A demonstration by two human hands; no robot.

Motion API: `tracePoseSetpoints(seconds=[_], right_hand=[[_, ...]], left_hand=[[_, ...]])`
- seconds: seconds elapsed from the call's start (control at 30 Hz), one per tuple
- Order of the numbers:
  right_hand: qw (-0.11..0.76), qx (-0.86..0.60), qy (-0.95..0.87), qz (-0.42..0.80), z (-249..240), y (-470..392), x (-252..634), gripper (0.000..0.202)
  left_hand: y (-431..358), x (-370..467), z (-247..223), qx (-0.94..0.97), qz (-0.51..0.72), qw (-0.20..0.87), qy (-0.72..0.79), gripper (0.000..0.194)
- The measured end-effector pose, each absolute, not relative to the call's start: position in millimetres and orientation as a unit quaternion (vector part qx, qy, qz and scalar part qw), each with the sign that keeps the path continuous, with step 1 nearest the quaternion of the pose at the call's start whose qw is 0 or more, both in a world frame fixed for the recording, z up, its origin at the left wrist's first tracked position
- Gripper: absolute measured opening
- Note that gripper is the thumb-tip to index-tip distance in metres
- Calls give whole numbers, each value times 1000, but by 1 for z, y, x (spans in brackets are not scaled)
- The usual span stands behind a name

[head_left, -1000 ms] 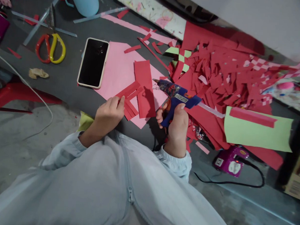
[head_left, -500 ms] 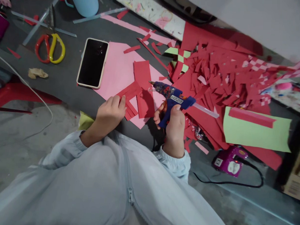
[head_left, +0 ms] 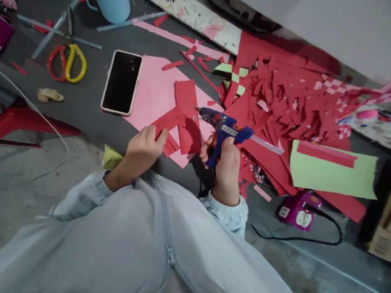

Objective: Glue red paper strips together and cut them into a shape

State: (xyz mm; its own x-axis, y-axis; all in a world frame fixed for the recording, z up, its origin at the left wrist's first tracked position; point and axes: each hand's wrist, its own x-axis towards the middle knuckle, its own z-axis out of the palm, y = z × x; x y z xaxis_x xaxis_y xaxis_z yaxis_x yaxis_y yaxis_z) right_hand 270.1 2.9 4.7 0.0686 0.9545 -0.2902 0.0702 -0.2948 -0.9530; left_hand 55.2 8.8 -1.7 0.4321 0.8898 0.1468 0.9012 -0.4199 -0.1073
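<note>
My right hand (head_left: 225, 160) is closed round the handle of a blue glue gun (head_left: 226, 126), its nozzle pointing left and a clear glue stick (head_left: 268, 144) poking out of its back. Below the nozzle lies a wide red paper strip (head_left: 187, 120) on a pink sheet (head_left: 152, 85). My left hand (head_left: 146, 147) has its fingers curled on the left end of some narrower red paper strips (head_left: 169, 121), which reach toward the wide one. Its fingertips are partly hidden.
A phone (head_left: 122, 82) lies on the pink sheet's left edge. Further left are red-and-yellow-handled scissors (head_left: 66, 63) and a blue cup (head_left: 113, 4). Red scraps (head_left: 280, 98), a green sheet (head_left: 334, 172) and a purple power socket (head_left: 297, 212) with a black cord are at the right.
My left hand has shifted very slightly to the right, its thumb lifting a little. My right hand and the glue gun have barely moved.
</note>
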Motion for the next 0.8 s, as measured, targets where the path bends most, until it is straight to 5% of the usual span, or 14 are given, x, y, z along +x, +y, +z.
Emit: tracePoseSetpoints(seconds=[0.8], right_hand=[[473,-552,-397,560,2,2,268,51]], left_hand=[[11,63,8,-839,30,7,-543,51]])
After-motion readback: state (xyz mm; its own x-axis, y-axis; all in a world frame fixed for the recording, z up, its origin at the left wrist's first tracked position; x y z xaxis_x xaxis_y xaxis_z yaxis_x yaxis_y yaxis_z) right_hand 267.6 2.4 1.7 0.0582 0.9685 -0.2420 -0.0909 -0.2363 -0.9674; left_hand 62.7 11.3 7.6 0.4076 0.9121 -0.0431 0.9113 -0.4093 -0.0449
